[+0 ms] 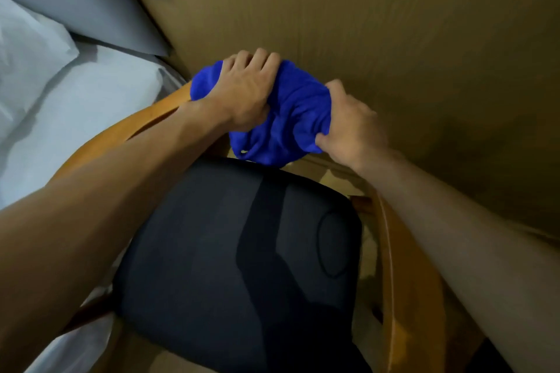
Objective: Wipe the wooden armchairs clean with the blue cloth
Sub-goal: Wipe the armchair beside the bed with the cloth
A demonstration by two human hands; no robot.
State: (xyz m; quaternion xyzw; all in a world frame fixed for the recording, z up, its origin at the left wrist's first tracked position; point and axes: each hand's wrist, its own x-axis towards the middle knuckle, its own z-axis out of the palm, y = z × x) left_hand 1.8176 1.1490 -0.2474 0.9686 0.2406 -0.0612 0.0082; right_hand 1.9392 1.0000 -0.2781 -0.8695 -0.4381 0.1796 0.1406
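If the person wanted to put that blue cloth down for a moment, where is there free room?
The dark seat cushion lies bare between the two wooden arms. The white bedding on the left looks free too. The chair's back is crowded: left hand and right hand grip the blue cloth there.

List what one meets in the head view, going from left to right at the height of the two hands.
White bedding → wooden armrest → left hand → blue cloth → right hand → brown wall panel.
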